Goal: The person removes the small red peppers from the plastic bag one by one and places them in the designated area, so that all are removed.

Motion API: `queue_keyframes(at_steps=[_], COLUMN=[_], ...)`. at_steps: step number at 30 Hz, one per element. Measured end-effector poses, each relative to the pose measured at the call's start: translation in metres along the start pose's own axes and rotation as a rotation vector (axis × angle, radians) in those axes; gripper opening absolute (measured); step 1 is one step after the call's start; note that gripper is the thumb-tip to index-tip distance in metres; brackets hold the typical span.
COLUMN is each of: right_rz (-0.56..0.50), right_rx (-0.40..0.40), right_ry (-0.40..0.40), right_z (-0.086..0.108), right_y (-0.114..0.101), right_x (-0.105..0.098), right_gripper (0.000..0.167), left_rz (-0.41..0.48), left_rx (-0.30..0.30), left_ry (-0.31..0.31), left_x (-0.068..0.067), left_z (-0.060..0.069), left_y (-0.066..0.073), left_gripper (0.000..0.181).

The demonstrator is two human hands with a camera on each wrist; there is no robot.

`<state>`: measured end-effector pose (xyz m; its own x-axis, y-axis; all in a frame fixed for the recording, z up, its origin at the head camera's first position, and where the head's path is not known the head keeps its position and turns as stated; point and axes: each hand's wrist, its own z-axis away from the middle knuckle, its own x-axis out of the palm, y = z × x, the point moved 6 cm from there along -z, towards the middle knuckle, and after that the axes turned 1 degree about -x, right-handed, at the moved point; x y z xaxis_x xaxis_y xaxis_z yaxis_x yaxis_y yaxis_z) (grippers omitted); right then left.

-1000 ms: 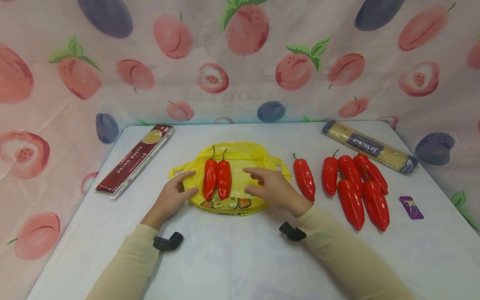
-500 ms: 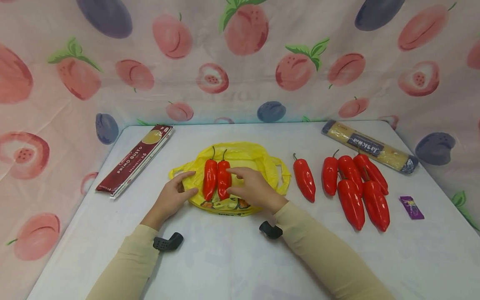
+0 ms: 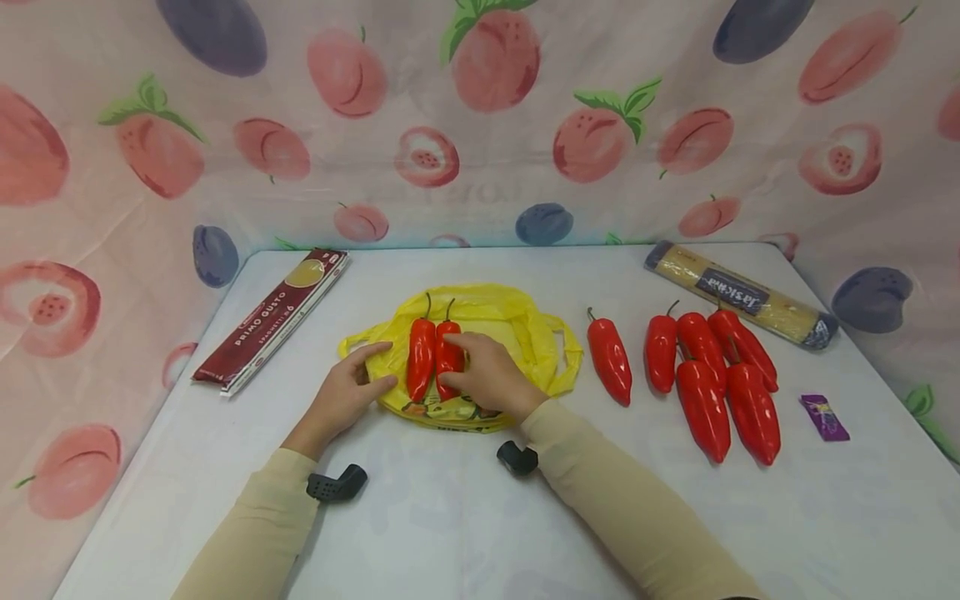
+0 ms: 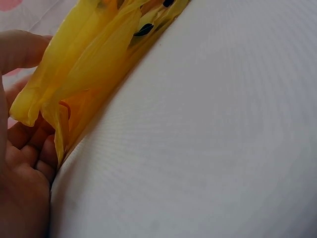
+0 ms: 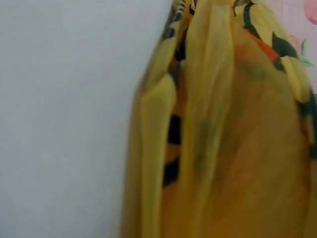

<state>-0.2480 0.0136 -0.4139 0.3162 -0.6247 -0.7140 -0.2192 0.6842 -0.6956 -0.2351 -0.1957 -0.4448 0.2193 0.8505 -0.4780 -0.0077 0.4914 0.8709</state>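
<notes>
A yellow plastic bag [image 3: 517, 312] lies flat on the white table, with two red peppers side by side on it. My right hand [image 3: 487, 375] reaches over the right pepper [image 3: 447, 328], thumb and forefinger apart across its skin; firm contact cannot be told. The other pepper [image 3: 421, 358] lies just left of it. My left hand [image 3: 347, 392] rests at the bag's left edge with loosely bent fingers. In the left wrist view, the yellow plastic [image 4: 89, 64] hangs in front of my fingers. Bag folds [image 5: 208, 124] fill much of the right wrist view, with no hand visible there.
A single red pepper [image 3: 609, 358] lies right of the bag, then a group of several peppers [image 3: 702, 408]. A pasta pack [image 3: 738, 293] is at back right, a maroon spaghetti pack [image 3: 273, 321] at left. A small purple packet [image 3: 825, 417] lies far right.
My right hand has moved left, from over the bag's right side to over the right pepper. The left hand has stayed at the bag's left edge. The peppers lie as before.
</notes>
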Motion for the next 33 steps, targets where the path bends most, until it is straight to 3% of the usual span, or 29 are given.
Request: queue_keyframes(at_steps=[12,21,33], right_rz=[-0.024,-0.083,-0.107], right_rx=[0.083,0.095,0.063], right_ry=[-0.027,-0.055,-0.028], right_z=[-0.007,-0.009,-0.003], right_y=[0.008,0.011,0.016], right_x=[0.006,0.003,-0.008], right_gripper=[0.073,0.068,0.064], left_rz=[-0.007,-0.017,-0.041], left_rx=[0.008,0.015,-0.004], left_ry=[-0.002,0.007,0.007], left_x=[0.001,0.0,0.0], left_z=[0.0,-0.002,-0.001], left_y=[0.0,0.002,-0.001], left_gripper=[0.059,0.059,0.06])
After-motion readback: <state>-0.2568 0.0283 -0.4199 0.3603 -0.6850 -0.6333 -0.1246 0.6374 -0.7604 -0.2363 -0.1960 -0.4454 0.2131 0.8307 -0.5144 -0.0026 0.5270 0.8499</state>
